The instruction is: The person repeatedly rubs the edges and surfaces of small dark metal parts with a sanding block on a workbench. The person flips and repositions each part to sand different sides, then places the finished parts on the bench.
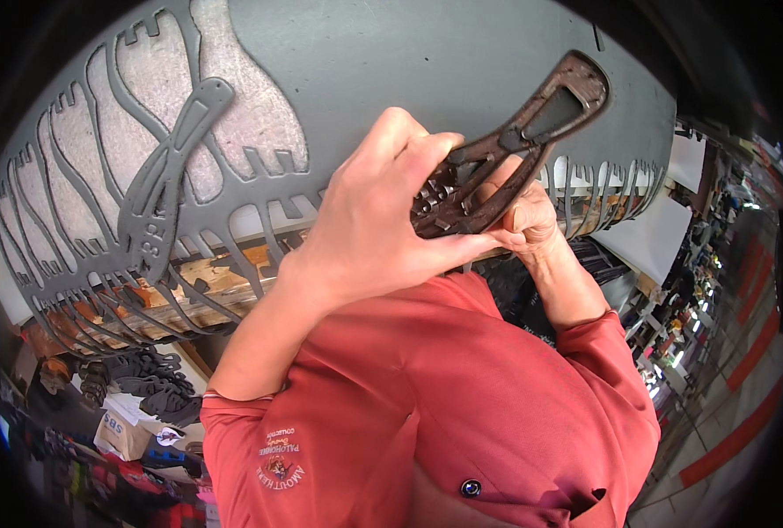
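A dark brown cutting die [569, 95], long and metal-looking with an open slot in its wide end, is held up tilted over the edge of a grey sheet [391, 62]. My left hand [365, 211] clasps its lower end, with the thumb below and the fingers above. Closed round the die's far side is my right hand [530, 216]; part of its fingers is hidden behind it. Left of my hands, a loose grey cut piece [180, 167] with a slot and raised marks lies on the sheet, across the cut-outs.
Strap-like cut-outs run along the sheet's left and near edges, showing a pale surface [251, 114] beneath. Several dark cut pieces [158, 383] are piled at lower left beside a paper bag [120, 436]. White sheets [651, 233] and a red-striped floor [735, 440] are at right.
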Demonstrator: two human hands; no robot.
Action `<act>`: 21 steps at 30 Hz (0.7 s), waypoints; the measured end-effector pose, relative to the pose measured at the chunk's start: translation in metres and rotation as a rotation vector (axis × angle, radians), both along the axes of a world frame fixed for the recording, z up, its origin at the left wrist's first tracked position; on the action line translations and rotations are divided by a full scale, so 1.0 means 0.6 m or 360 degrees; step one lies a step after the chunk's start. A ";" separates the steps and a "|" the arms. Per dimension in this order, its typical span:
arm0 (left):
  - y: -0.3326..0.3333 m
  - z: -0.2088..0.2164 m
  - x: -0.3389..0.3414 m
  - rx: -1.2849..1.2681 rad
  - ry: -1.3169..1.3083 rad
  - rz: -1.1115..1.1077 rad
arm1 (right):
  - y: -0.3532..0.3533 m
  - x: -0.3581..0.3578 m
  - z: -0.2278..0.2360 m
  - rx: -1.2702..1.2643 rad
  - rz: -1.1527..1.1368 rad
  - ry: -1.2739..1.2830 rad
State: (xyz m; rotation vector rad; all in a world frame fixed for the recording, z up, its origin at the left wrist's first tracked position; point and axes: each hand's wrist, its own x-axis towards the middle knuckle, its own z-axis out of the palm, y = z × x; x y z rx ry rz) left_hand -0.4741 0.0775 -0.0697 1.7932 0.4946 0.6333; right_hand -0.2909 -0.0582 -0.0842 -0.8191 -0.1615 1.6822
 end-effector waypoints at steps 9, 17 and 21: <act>-0.022 0.006 0.000 -0.0070 -0.0109 0.0526 | 0.004 -0.002 0.008 0.0137 0.0033 0.0062; -0.027 0.012 0.008 -0.0050 -0.0126 0.0529 | 0.000 -0.014 0.011 0.0164 -0.0077 0.0003; -0.019 0.021 -0.002 -0.1185 -0.0232 0.0603 | -0.003 -0.012 0.009 0.0188 -0.0095 0.0069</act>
